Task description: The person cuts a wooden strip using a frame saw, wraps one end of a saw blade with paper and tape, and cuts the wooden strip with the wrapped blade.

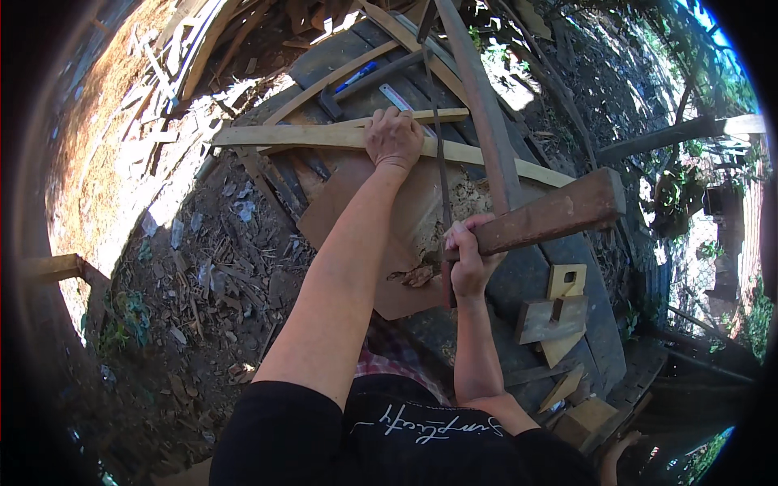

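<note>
While pressing the left hand [395, 139] down on a long, gently bowed pale wooden strip [292, 136], grasp a wooden-framed saw [478, 105] in the right hand [470, 257]. Bend the left fingers over the far edge of the strip, knuckles up; cannot tell the exact place of the fingertips, tucked out of sight. Clench the right fingers around the near end of the thick brown end bar [551, 215], right beside the narrow blade [443, 178]. Hold the blade crosswise to the strip, a little to the right of the left hand, with the bar jutting off to the right and the saw's long stretcher reaching away from the body. Cannot tell from this angle any bite of the teeth into the wood.

Have the strip lying from left to right across the dark workbench [519, 277], crossing a second pale strip [446, 116] near the left hand. Beyond that hand, see a ruler [395, 97], a slim blue object [356, 77] and a dark angled piece [377, 78]. Nearer the body, find a brown sheet [326, 212] partly under the left forearm, and sawdust [438, 231] between the forearms. To the right of the right forearm, note a pale block with a hole [567, 281] beside a grey notched block [555, 320], with wooden offcuts [585, 417] closer in.
</note>
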